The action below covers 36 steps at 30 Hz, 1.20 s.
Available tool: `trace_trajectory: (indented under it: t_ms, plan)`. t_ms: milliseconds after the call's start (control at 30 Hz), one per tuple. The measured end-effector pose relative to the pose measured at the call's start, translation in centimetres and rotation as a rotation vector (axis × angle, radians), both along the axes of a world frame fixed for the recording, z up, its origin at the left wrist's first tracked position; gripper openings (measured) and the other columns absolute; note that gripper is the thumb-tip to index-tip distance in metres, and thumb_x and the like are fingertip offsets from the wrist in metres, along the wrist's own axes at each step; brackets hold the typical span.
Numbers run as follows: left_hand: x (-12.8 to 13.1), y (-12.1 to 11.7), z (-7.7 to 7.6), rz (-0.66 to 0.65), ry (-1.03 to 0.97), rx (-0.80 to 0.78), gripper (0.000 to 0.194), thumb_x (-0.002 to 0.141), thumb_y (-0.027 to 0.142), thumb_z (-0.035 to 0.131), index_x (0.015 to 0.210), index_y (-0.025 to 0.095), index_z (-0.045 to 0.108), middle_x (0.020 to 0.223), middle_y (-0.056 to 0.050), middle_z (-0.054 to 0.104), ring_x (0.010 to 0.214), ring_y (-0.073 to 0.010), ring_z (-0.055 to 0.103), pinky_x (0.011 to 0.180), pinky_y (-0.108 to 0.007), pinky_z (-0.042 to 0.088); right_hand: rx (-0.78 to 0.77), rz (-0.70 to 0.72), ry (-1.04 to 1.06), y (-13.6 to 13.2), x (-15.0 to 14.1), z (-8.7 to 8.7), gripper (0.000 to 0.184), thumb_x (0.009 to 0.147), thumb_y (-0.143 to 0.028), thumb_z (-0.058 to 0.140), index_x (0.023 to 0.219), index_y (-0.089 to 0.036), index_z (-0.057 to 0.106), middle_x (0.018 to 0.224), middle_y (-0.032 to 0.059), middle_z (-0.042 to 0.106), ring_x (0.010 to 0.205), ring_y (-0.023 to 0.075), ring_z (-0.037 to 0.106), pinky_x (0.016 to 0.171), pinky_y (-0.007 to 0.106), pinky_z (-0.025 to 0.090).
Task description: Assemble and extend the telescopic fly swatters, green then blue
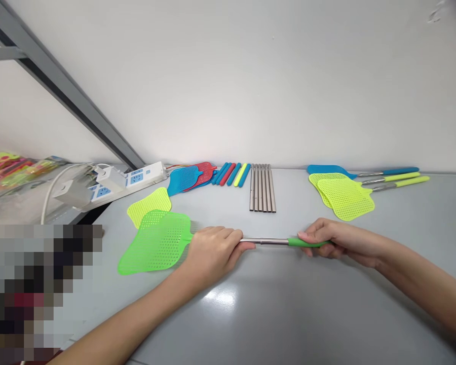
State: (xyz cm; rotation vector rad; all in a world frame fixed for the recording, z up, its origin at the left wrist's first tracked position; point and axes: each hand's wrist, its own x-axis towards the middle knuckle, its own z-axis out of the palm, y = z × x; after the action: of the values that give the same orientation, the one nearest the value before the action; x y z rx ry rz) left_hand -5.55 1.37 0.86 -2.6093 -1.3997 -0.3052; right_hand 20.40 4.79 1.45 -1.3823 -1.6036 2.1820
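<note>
And there, over the bench [273, 314], the green flyswatter [154, 246] was held crosswise, its metal shaft [271, 241] wrapped by the closed left hand [213, 248], its handle [295, 243] gripped in the curled right hand [325, 238], straight alignment seemingly being called for.

Green fly swatter [185, 238], held approx. horiz. over grey tabletop [258, 319]. Head [155, 243] at L: bright green, flat, broad, w/ a grid of small holes & a plain rim, narrowing to a short neck [190, 238]. Mid: thin shiny silver metal rod [273, 241] w/ a visible joint; its L part & link to neck hidden. R end: solid green handle [294, 242], in line w/ rod, partly covered.
</note>
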Motion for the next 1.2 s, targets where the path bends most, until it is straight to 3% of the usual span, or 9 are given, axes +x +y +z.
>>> trace_trajectory:
  t_ms: [133,233,633,800,967,1200]
  plan:
    - [-0.1,0.1,0.2,-0.026,-0.004,0.07,0.039,0.086,0.041,0.035,0.059,0.017,0.049,0.053,0.001,0.053,0.05,-0.0114,0.045,0.05,-0.026,0.024,-0.182,0.002,0.06,-0.1,-0.2,-0.2,0.038,0.074,-0.049,0.049,0.062,-0.013,0.053,0.049,-0.0069,0.018,0.044,0.0055,0.007,0.041,0.024,0.004]
    - [-0.1,0.2,0.1,-0.026,-0.006,0.076,0.039,0.086,0.042,0.036,0.059,0.017,0.049,0.053,0.001,0.053,0.05,-0.0114,0.045,0.051,-0.026,0.025,-0.184,-0.013,0.08,-0.1,-0.3,-0.2,0.037,0.074,-0.048,0.05,0.066,-0.013,0.055,0.049,-0.0071,0.018,0.044,0.0056,0.007,0.04,0.023,0.004]
    - [0.0,0.5,0.1,-0.011,-0.024,0.034,0.038,0.086,0.043,0.035,0.062,0.018,0.051,0.054,0.001,0.053,0.052,-0.0117,0.046,0.051,-0.026,0.026,0.055,0.018,-0.025,-0.3,-0.8,0.5,0.042,0.069,-0.057,0.05,0.068,-0.015,0.057,0.048,-0.0056,0.025,0.046,0.0075,0.017,0.043,0.024,0.01]
    - [-0.3,0.8,0.2,0.001,-0.021,0.016,0.038,0.086,0.043,0.035,0.063,0.018,0.05,0.055,0.001,0.055,0.053,-0.0121,0.047,0.052,-0.026,0.027,0.146,-0.008,-0.048,-0.4,-1.2,0.2,0.035,0.065,-0.051,0.059,0.076,-0.018,0.053,0.052,-0.0066,0.029,0.045,0.0061,0.023,0.041,0.021,0.015]
    - [-0.4,1.0,0.4,0.032,-0.037,-0.017,0.038,0.086,0.044,0.035,0.064,0.018,0.051,0.056,0.0,0.055,0.054,-0.0126,0.047,0.053,-0.025,0.027,0.321,-0.079,-0.064,-0.4,-1.3,-0.4,0.029,0.066,-0.043,0.061,0.07,-0.018,0.048,0.054,-0.0064,0.034,0.046,0.006,0.03,0.042,0.02,0.019]
    - [-0.5,0.9,0.4,0.051,-0.023,-0.012,0.039,0.086,0.044,0.034,0.064,0.017,0.052,0.055,0.001,0.056,0.054,-0.0127,0.048,0.051,-0.025,0.026,0.49,-0.041,-0.16,-0.5,-1.3,-0.1,0.026,0.07,-0.042,0.055,0.067,-0.016,0.06,0.058,-0.0018,0.041,0.054,0.0095,0.035,0.046,0.022,0.025]
